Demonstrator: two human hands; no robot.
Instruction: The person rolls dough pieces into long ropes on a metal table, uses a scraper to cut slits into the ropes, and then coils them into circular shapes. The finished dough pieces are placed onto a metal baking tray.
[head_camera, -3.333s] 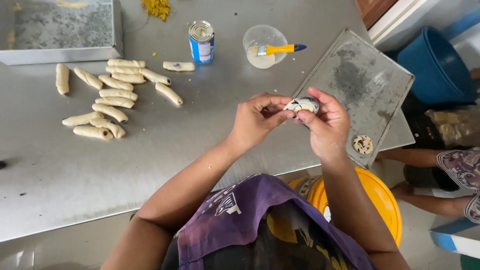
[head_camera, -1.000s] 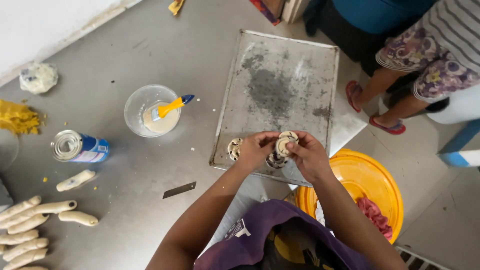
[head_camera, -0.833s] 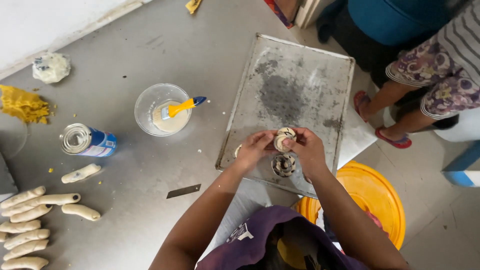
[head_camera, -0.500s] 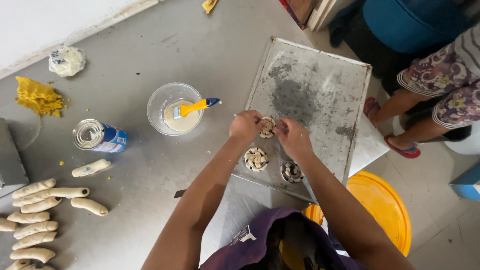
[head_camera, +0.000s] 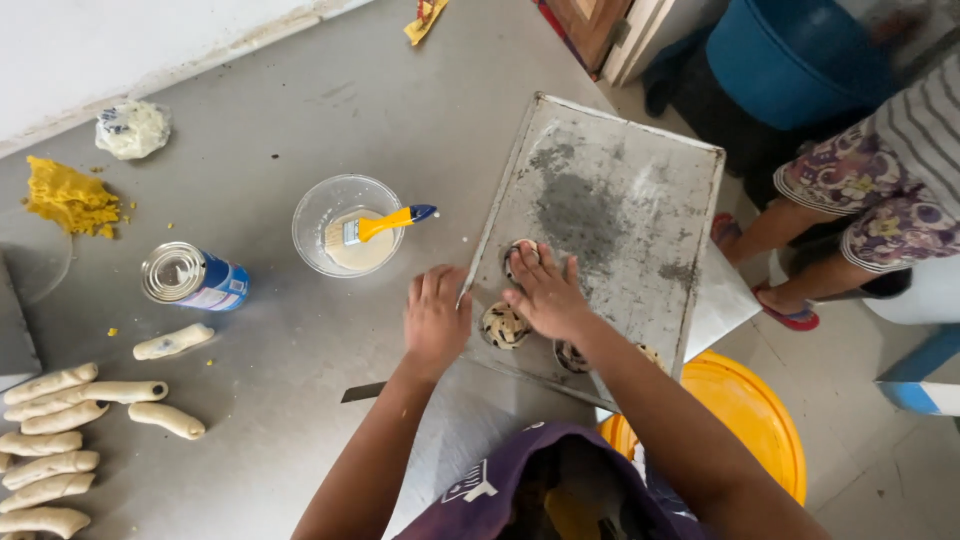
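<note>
My right hand (head_camera: 545, 295) had just set the third dough coil (head_camera: 520, 252) on the baking tray (head_camera: 620, 200), fingers flat, seemingly releasing; left hand (head_camera: 435, 318) rested open, empty, at its edge.

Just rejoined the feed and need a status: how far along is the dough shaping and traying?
Done: two coiled pieces sit near the metal tray's front edge. In hand: the right hand presses a third coiled piece onto the tray; the left hand rests flat on the table beside it. Left: roughly ten dough sticks lie unrolled at the left, and most of the tray is bare.
</note>
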